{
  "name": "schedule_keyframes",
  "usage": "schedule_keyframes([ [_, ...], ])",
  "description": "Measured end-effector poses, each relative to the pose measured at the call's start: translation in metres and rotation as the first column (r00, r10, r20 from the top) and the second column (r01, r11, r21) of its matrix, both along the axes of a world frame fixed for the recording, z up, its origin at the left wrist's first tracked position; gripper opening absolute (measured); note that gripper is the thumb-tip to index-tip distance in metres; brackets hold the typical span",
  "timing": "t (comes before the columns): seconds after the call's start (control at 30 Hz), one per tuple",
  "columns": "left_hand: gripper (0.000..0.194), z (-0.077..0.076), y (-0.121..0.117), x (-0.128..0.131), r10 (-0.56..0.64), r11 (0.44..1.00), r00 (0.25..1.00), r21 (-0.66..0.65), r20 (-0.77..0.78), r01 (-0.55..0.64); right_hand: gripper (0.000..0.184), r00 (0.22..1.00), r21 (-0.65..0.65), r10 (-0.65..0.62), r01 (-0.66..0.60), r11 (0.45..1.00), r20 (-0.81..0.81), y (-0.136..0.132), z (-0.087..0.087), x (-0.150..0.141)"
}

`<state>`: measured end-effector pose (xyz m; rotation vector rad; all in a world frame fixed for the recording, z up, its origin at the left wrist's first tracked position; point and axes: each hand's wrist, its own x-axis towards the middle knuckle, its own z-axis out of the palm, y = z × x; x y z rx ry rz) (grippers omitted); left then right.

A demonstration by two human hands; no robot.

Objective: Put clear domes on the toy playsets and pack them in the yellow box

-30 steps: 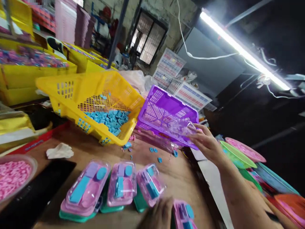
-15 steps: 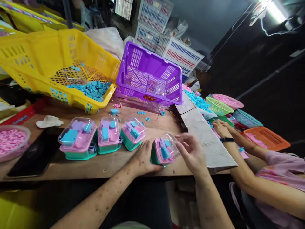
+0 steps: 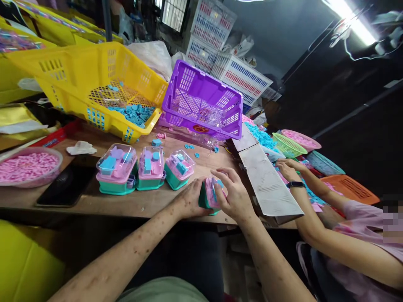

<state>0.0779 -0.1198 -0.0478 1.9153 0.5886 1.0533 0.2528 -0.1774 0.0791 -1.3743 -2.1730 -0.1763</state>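
My left hand (image 3: 189,199) is wrapped round the left side of a small toy box (image 3: 206,197) with a green base, a pink tray and blue and lilac pieces. The box is tilted at the table's front edge. My right hand (image 3: 232,196) lies over its clear lid, fingers curved on the top and side, hiding most of it. To the left stand three similar lidded boxes: a larger one (image 3: 116,170), a middle one (image 3: 151,168) and one turned at an angle (image 3: 180,170).
Behind are a yellow basket (image 3: 75,63) with blue pieces and a purple basket (image 3: 233,121). A bowl of pink pieces (image 3: 30,165) and a black phone (image 3: 67,182) lie left. Rightward, a cardboard flap (image 3: 267,184) borders a co-worker's arms (image 3: 310,209) and several colored baskets.
My right hand has moved left from the lid's edge to over the lid, which was tilted open before. The camera view has turned slightly left.
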Motion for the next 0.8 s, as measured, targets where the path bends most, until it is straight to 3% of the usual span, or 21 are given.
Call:
schedule_keyframes([
  [0.33, 0.105, 0.0016, -0.0014, 0.0012, 0.021, 1.000, 1.000, 0.009, 0.000, -0.021, 0.041, 0.993, -0.054, 0.010, -0.004, 0.999, 0.114, 0.0026, 0.0017, 0.0008],
  [0.8, 0.103, 0.0015, -0.0006, 0.0033, 0.011, 1.000, 1.000, -0.025, -0.027, -0.011, 0.037, 0.994, -0.128, -0.092, 0.099, 0.987, 0.055, -0.0011, -0.0037, 0.0019],
])
